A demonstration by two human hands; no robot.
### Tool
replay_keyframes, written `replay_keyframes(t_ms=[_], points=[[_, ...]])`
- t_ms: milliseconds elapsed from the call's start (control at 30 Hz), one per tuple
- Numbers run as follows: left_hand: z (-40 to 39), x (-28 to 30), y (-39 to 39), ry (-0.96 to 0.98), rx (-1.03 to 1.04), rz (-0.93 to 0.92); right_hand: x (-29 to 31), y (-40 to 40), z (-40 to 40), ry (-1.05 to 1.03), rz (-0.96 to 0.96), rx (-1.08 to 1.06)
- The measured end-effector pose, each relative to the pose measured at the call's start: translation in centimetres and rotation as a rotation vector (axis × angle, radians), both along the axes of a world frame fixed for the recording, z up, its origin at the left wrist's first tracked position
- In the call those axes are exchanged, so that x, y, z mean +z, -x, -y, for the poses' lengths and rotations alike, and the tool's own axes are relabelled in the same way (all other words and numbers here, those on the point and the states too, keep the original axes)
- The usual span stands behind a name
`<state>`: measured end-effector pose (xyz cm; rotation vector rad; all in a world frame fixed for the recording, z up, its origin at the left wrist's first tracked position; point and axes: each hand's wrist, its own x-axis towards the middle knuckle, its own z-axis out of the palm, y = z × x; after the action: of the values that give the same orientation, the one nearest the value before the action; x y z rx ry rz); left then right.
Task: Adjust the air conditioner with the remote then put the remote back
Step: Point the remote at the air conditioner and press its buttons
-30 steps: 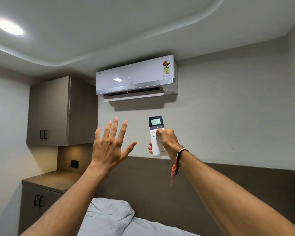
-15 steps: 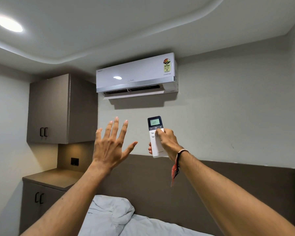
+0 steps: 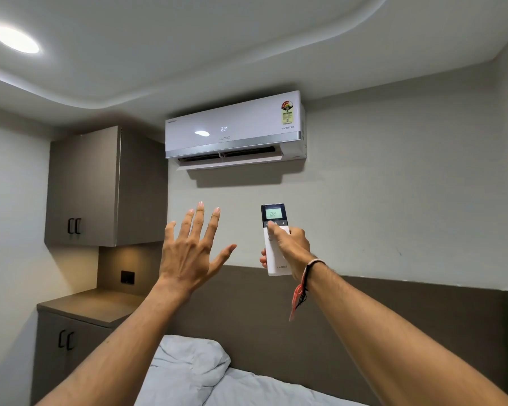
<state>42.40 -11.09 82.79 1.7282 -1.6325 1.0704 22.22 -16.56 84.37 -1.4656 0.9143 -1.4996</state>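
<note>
Head view: right hand [image 3: 289,246] wrapped around white Lloyd remote [image 3: 274,240], held upright and aimed at wall-mounted air conditioner [image 3: 235,130], thumb pressed on button row just under lit screen reading 22. Left hand [image 3: 192,250] raised beside it, fingers spread wide, palm toward the unit, gripping nothing. Red thread bracelet [image 3: 301,291] hanging off right wrist. Same 22 showing on the unit's front panel, louvre [image 3: 229,164] open below.

Adjusting step judged in hand or nearly finished, with panel and remote in agreement. Next: thumb off the buttons, arm lowered, remote carried back to its place.

That place not evident; possibly grey countertop [image 3: 91,306] at left, no holder visible. Exact button under thumb hidden. Lower remote keys covered by fingers. Bedding [image 3: 188,367] cut off at bottom edge.
</note>
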Motion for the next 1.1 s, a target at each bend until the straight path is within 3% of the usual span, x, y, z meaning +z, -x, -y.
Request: replay_keyframes(t_ms=[300, 1100], points=[[0.08, -0.07, -0.07, 0.002, -0.012, -0.003, 0.14, -0.36, -0.48, 0.03, -0.016, -0.132], [-0.12, -0.16, 0.56, -0.003, -0.002, 0.002, -0.1, -0.08, -0.73, 0.034, -0.036, -0.156]])
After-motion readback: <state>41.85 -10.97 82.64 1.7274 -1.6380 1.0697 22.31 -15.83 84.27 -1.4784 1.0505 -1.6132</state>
